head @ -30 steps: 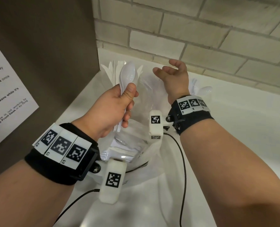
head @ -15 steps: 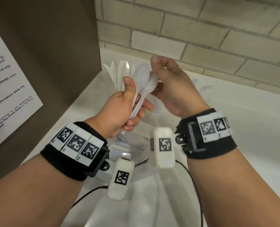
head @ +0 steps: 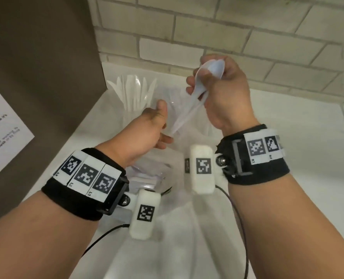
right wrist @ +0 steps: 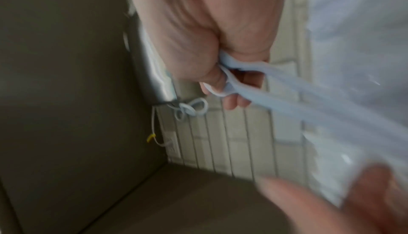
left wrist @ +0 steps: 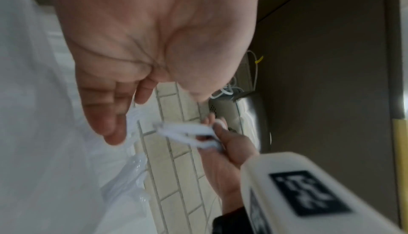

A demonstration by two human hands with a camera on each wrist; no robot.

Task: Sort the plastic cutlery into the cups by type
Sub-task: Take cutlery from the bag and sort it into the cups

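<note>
Two white plastic spoons hang handle-down from my right hand, which grips them by the bowls above the counter. The right wrist view shows the spoons pinched under the thumb and fingers of that hand. My left hand sits lower and to the left, palm relaxed and holding nothing, close to the handle tips. In the left wrist view its palm is bare, with the spoons beyond it. A clear cup of white knives stands at the back left.
A clear plastic bag of white cutlery lies on the white counter under my wrists. A brown panel with a paper notice closes the left side. A brick wall runs along the back.
The spoons passed from my left hand to my right, which took them by the bowls and lifted them to the right. My left hand let go and dropped lower.
</note>
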